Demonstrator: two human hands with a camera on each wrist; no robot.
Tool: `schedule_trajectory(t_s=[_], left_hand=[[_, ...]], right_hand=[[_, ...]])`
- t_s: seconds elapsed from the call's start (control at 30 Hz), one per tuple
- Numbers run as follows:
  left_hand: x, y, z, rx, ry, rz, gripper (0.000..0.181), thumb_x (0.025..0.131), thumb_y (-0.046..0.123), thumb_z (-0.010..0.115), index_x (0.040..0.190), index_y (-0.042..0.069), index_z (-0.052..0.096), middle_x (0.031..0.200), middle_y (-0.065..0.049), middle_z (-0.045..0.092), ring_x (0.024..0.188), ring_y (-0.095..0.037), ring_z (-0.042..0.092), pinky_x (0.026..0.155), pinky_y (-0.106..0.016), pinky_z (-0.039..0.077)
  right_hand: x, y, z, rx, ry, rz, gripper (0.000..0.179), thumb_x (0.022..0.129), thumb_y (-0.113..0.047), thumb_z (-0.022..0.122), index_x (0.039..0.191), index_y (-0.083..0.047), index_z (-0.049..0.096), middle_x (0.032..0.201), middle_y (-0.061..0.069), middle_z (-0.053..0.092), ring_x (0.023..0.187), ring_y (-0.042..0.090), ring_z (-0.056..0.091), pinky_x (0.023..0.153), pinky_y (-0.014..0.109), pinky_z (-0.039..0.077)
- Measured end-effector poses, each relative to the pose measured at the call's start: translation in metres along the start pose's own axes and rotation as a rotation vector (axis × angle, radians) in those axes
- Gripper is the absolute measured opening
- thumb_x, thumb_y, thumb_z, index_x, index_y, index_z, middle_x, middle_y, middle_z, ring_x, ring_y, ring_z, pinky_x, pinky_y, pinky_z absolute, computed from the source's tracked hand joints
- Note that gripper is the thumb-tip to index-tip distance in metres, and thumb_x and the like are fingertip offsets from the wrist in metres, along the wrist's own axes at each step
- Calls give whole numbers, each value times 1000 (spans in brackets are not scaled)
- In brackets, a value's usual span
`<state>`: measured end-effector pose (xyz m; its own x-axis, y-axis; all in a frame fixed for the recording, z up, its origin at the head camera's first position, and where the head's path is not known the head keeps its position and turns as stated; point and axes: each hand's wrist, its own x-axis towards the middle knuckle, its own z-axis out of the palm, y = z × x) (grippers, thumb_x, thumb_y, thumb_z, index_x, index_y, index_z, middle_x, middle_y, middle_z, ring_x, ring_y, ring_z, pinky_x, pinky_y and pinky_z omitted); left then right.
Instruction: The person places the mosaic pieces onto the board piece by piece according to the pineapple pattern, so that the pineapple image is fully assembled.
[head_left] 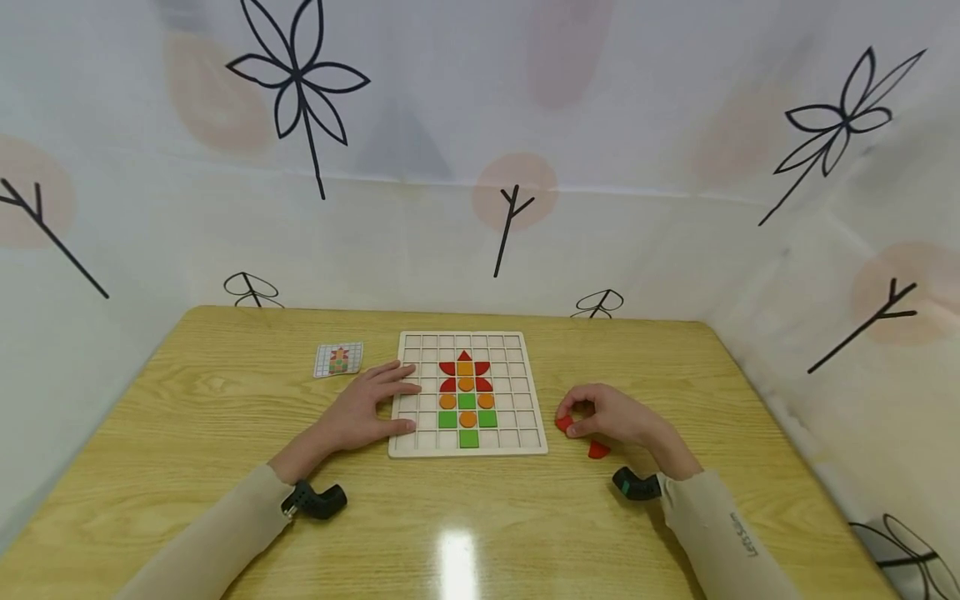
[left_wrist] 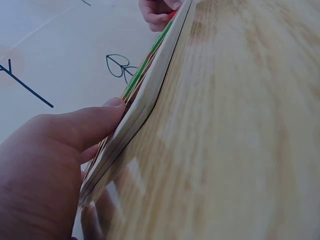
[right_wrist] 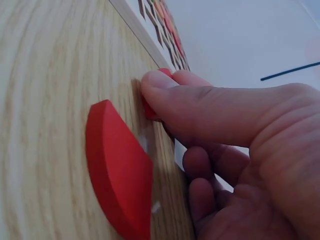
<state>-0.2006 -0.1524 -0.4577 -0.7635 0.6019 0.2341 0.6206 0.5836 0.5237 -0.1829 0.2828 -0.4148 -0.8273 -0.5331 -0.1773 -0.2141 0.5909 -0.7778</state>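
A pale wooden grid board (head_left: 513, 433) lies on the table, with red, orange and green flat pieces set in its middle columns. My left hand (head_left: 367, 408) rests on the board's left edge, fingers spread over it; in the left wrist view the thumb (left_wrist: 95, 122) touches the rim. Right of the board, my right hand (head_left: 611, 414) pinches a red piece (right_wrist: 150, 111) between thumb and forefinger, close to the tabletop. The fingers partly hide its shape. Just nearer to me lies a red quarter-circle piece (head_left: 598, 450), large in the right wrist view.
A small printed card (head_left: 330, 360) with a coloured pattern on a grid lies left of the board. Behind the wooden table (head_left: 390, 533) hangs a pale cloth (head_left: 420, 242) printed with leaves and twigs. Dark devices (head_left: 318, 502) are strapped at both wrists.
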Motion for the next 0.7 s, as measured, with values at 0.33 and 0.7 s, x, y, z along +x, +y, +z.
schedule_trajectory(t_s=[0.33, 0.7], left_hand=[[0, -1, 0, 13, 5, 12, 57, 88, 48, 72, 136, 18, 64, 155, -6, 41, 146, -33, 28, 114, -61, 23], [0, 0, 0, 7, 4, -2, 56, 88, 48, 73, 135, 18, 64, 155, -5, 42, 146, -33, 28, 114, -60, 23]], right_hand=[[0, -1, -5, -17, -10, -20, 14, 91, -11, 73, 105, -8, 72, 100, 6, 67, 81, 19, 54, 71, 27, 48], [8, -16, 7, 69, 29, -42, 8, 94, -9, 69, 99, -6, 64, 96, 10, 62, 81, 22, 59, 73, 28, 52]])
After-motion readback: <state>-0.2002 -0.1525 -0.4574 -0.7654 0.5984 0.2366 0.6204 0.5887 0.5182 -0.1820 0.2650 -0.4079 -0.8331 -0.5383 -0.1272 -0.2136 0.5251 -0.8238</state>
